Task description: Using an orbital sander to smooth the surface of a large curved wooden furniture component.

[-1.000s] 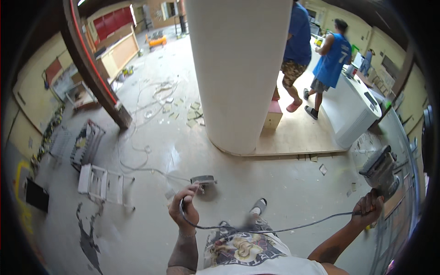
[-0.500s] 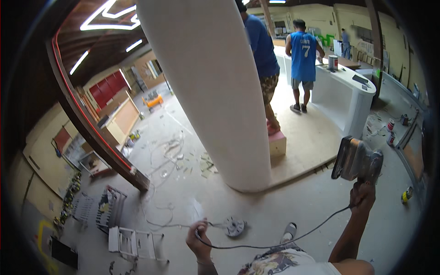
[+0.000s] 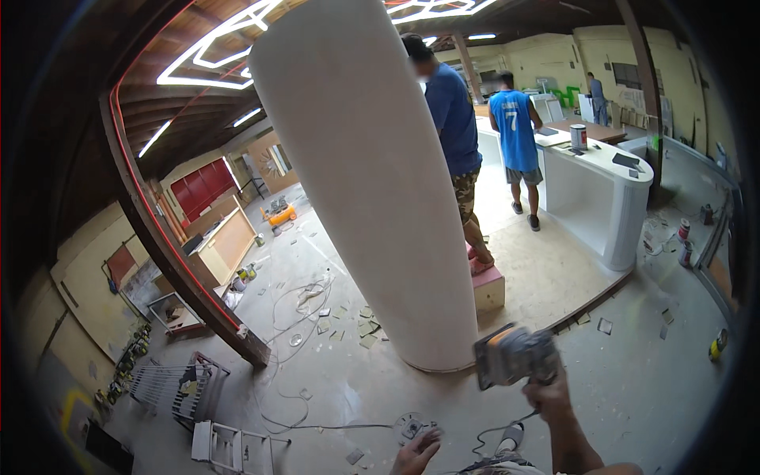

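My right hand (image 3: 548, 391) is wrapped around the rear of a dark grey and orange power sander (image 3: 516, 356), held up in front of me with its flat face toward a tall white rounded panel (image 3: 372, 198). The sander is slightly smeared by motion. From it a cord (image 3: 507, 428) hangs in a loose curve toward my body. Low in the picture, my left hand (image 3: 417, 453) has its fingers stretched out, and no cord shows in it. Just beyond those fingers a round grey cord reel (image 3: 409, 427) lies on the floor, partly hidden by the hand.
A person in a blue shirt (image 3: 455, 119) stands on a wooden box (image 3: 489, 291) behind the panel. Another in a blue jersey (image 3: 514, 131) is beside a white curved counter (image 3: 578, 186). A small step ladder (image 3: 237, 451), a cable (image 3: 340, 427) and scraps lie at left.
My right hand has brought the sander leftward and down, closer to the white panel. My left hand has let go of the cord and moved right and lower. The view has shifted.
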Action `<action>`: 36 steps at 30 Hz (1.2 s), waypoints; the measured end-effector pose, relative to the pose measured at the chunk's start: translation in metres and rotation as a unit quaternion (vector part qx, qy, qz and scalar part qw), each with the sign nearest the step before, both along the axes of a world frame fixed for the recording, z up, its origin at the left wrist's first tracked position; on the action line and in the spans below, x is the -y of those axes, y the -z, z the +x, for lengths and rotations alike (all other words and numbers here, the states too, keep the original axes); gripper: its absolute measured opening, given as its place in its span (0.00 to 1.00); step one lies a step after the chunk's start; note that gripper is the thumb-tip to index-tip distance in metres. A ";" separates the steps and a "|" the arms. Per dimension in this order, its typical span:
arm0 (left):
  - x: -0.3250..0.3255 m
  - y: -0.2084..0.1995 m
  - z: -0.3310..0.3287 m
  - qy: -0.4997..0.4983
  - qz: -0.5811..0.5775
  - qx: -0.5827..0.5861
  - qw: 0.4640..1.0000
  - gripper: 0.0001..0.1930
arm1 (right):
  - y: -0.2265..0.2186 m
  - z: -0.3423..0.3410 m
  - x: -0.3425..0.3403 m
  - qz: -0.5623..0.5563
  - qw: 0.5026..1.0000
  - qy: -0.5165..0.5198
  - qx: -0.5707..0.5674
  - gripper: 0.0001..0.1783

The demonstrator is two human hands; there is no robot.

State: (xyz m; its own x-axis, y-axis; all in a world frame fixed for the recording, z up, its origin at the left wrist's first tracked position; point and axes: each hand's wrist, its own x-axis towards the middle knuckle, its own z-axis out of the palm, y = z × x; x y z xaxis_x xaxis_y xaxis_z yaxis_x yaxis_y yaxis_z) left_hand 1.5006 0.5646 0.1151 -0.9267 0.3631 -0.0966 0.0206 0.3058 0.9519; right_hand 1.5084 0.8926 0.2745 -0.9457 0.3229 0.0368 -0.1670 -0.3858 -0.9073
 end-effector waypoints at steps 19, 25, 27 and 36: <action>-0.027 -0.037 0.048 -0.168 0.499 0.163 0.835 0.31 | 0.067 -0.004 0.095 0.196 0.917 -0.343 -0.053 0.48; -0.005 -0.007 0.061 -0.303 0.415 0.166 0.842 0.18 | 0.062 0.008 0.099 0.145 0.926 -0.347 0.011 0.47; 0.025 0.015 0.061 -0.350 0.476 0.127 0.797 0.23 | 0.054 0.014 0.102 0.113 0.941 -0.314 0.046 0.45; 0.087 -0.032 0.025 -0.517 0.550 0.039 0.655 0.52 | -0.023 0.020 0.074 -0.021 0.985 -0.171 0.027 0.45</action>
